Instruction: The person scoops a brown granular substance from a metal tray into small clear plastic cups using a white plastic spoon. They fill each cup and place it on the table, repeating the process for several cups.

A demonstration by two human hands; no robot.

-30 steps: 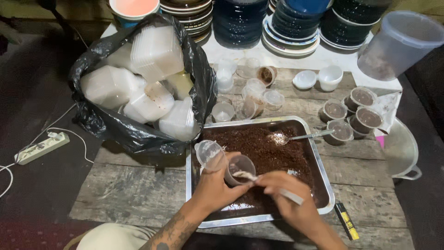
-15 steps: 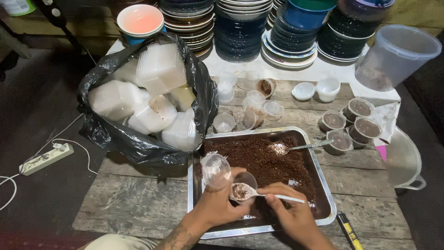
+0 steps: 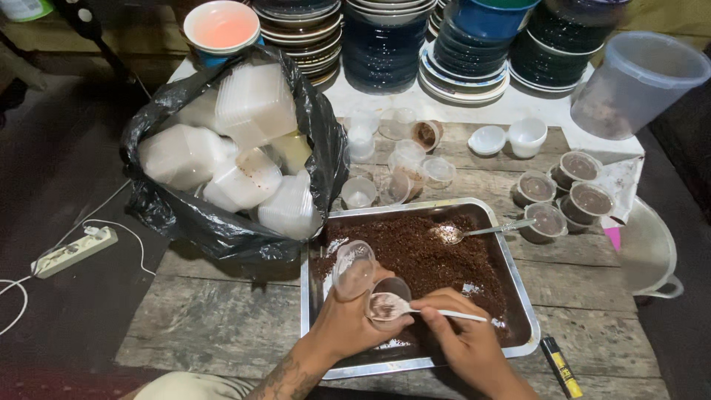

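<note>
My left hand holds a small clear plastic cup with its hinged lid flipped open, over the near edge of a metal tray filled with dark brown crumbly stuff. My right hand grips a white plastic spoon whose loaded bowl sits right at the cup's mouth. A metal spoon lies in the brown filling at the far side of the tray.
A black bag holds stacks of clear plastic containers on the left. Empty small cups stand behind the tray, several filled lidded cups to the right. Stacked plates and bowls line the back. A lighter and a power strip lie nearby.
My right hand scooped brown filling from the tray and brought the white spoon up to the cup. The view has shifted down a little.
</note>
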